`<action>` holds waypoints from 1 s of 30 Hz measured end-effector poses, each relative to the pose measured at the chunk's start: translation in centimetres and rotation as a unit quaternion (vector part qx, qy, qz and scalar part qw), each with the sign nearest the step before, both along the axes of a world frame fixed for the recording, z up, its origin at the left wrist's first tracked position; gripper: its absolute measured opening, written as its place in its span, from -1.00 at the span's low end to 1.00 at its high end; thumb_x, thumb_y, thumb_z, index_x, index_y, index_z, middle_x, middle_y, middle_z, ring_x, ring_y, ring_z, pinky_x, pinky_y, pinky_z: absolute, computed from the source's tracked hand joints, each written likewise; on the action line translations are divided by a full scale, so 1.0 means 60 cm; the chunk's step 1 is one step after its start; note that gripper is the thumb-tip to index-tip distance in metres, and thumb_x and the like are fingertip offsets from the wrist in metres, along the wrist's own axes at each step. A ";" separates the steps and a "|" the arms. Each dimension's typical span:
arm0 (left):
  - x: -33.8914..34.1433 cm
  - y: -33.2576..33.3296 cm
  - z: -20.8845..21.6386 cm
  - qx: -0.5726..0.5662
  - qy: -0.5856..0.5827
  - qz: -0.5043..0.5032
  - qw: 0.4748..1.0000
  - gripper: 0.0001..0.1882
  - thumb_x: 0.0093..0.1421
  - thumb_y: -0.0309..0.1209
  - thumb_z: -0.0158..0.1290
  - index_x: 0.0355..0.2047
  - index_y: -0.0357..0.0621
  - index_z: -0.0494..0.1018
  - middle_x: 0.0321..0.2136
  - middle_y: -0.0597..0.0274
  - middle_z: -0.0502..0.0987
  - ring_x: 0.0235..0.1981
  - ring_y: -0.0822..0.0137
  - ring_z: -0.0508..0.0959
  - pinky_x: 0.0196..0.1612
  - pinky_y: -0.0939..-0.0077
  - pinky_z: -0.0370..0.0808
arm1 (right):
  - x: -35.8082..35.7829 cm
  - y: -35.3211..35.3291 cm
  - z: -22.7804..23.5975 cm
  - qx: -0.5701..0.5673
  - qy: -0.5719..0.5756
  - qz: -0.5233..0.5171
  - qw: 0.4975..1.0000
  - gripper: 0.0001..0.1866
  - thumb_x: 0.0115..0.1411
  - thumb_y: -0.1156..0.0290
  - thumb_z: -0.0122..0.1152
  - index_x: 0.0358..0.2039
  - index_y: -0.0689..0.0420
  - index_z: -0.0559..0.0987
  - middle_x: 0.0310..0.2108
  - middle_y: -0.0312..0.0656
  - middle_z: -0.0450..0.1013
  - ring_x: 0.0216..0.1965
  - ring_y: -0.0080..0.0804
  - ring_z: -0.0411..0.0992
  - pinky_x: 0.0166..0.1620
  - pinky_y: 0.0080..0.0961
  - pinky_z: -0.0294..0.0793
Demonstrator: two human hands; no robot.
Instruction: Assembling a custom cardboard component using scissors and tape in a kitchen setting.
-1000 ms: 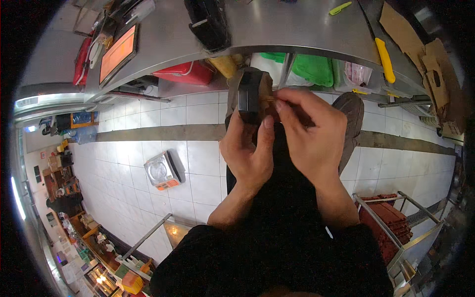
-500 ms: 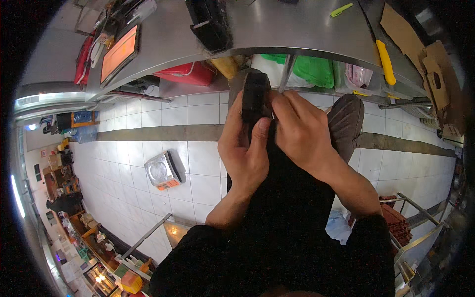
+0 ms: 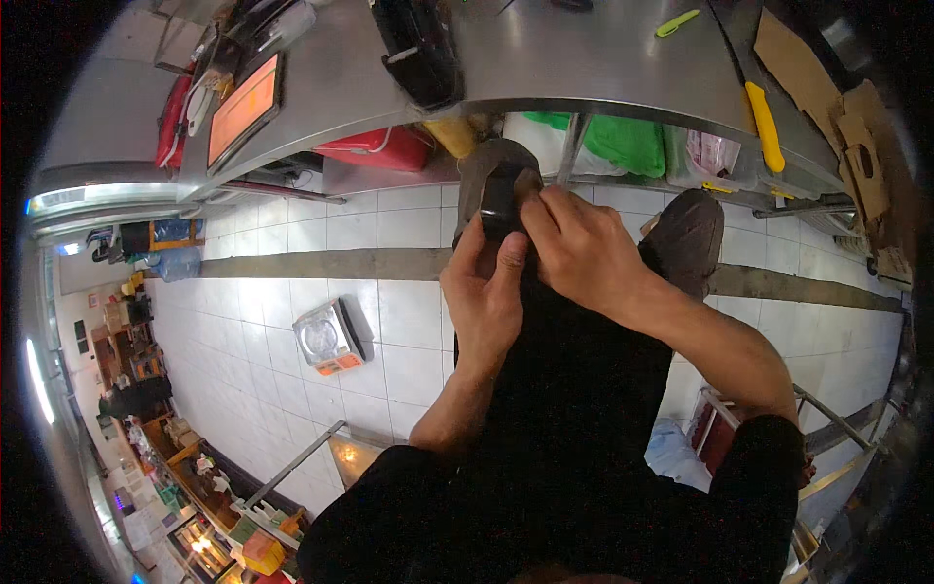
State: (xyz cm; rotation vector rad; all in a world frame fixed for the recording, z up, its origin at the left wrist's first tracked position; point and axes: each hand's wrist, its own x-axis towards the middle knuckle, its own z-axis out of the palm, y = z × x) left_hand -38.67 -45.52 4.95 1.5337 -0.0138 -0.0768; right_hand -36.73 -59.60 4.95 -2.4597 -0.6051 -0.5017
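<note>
A black block-like object (image 3: 499,201) is held in the grip of the left hand (image 3: 484,310), before the desk (image 3: 574,58). The right hand (image 3: 592,243) is set at its side; whether anything is gripped there cannot be told. Judged stiff, light, slippery-faced; best held by its edges.

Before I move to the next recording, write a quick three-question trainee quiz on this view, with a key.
1. True or false: the left hand is clear of the dark object.
2. Where is the right hand? (a) on the floor; (b) at the dark object's right side; (c) on the green bag.
3. Fill in: at the metal table, the long tool's handle is ____.
Key: 1 false; 2 b; 3 yellow.
</note>
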 end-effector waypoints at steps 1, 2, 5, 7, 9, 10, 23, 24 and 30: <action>0.000 0.000 -0.005 -0.012 0.004 0.002 1.000 -0.59 0.31 -0.43 0.07 0.12 -0.36 0.34 -0.12 0.23 0.49 -0.09 0.47 0.44 -0.01 0.57 0.39 | 0.003 0.001 -0.002 0.000 -0.002 0.001 1.000 -0.82 -0.03 0.54 0.14 -0.37 0.28 0.40 -0.43 0.03 0.43 -0.45 -0.04 0.50 -0.42 -0.20 0.56; -0.001 -0.001 -0.009 -0.013 0.002 0.003 1.000 -0.59 0.31 -0.43 0.07 0.12 -0.36 0.34 -0.12 0.23 0.49 -0.09 0.47 0.44 -0.01 0.57 0.39 | 0.005 0.002 -0.007 0.021 0.018 0.000 1.000 -0.80 -0.02 0.53 0.15 -0.35 0.29 0.41 -0.42 0.01 0.43 -0.44 -0.06 0.51 -0.43 -0.23 0.56; 0.001 -0.008 -0.014 -0.035 -0.007 0.009 0.999 -0.59 0.33 -0.43 0.03 0.13 -0.37 0.33 -0.12 0.24 0.49 -0.09 0.47 0.44 0.00 0.59 0.37 | 0.009 0.004 -0.009 0.076 0.050 -0.003 0.996 -0.78 -0.02 0.50 0.16 -0.33 0.29 0.41 -0.41 0.02 0.43 -0.43 -0.05 0.51 -0.44 -0.24 0.56; -0.001 -0.006 -0.007 -0.027 -0.030 0.009 0.999 -0.60 0.35 -0.42 0.00 0.14 -0.36 0.32 -0.12 0.22 0.49 -0.08 0.47 0.44 0.01 0.59 0.37 | 0.008 0.005 -0.011 0.111 0.065 -0.004 0.992 -0.77 -0.01 0.50 0.16 -0.33 0.29 0.41 -0.41 0.04 0.43 -0.43 -0.02 0.51 -0.43 -0.22 0.55; -0.001 -0.002 -0.013 -0.021 -0.018 0.005 1.000 -0.60 0.36 -0.42 -0.02 0.15 -0.36 0.31 -0.11 0.21 0.49 -0.07 0.46 0.43 0.02 0.58 0.36 | 0.004 0.009 -0.019 0.026 0.017 -0.003 1.000 -0.79 -0.02 0.54 0.15 -0.34 0.29 0.40 -0.39 0.11 0.45 -0.42 0.13 0.48 -0.39 -0.12 0.52; 0.001 -0.002 -0.017 -0.017 -0.006 -0.003 1.000 -0.60 0.37 -0.41 -0.04 0.16 -0.36 0.31 -0.09 0.19 0.48 -0.06 0.46 0.43 0.03 0.57 0.36 | 0.007 0.008 -0.028 0.025 0.017 -0.007 1.000 -0.79 -0.02 0.54 0.15 -0.34 0.29 0.40 -0.39 0.11 0.45 -0.42 0.13 0.48 -0.39 -0.12 0.52; 0.049 0.025 0.035 0.027 -0.047 -0.019 0.998 -0.82 0.20 -0.61 0.14 -0.17 -0.34 0.54 -0.25 0.24 0.55 -0.20 0.49 0.52 -0.12 0.65 0.44 | -0.009 -0.020 0.048 0.267 0.220 -0.018 0.938 -0.92 0.08 0.66 0.04 -0.39 0.30 0.49 -0.52 0.07 0.47 -0.45 -0.01 0.53 -0.43 -0.26 0.48; 0.050 0.026 0.031 0.025 -0.046 -0.019 0.998 -0.82 0.20 -0.61 0.14 -0.17 -0.34 0.54 -0.25 0.24 0.55 -0.20 0.49 0.52 -0.12 0.65 0.44 | -0.012 -0.020 0.044 0.205 0.147 -0.025 0.967 -0.90 0.07 0.66 0.05 -0.37 0.30 0.50 -0.52 0.07 0.48 -0.47 -0.04 0.55 -0.42 -0.28 0.49; 0.054 0.050 0.023 -0.131 -0.046 -0.120 0.983 -0.87 0.15 -0.57 0.21 -0.29 -0.34 0.53 -0.33 0.14 0.57 -0.36 0.41 0.57 -0.27 0.59 0.51 | -0.003 -0.049 0.072 0.293 0.302 0.059 0.905 -0.85 0.09 0.69 0.09 -0.30 0.31 0.55 -0.55 -0.03 0.48 -0.58 -0.33 0.54 -0.48 -0.44 0.48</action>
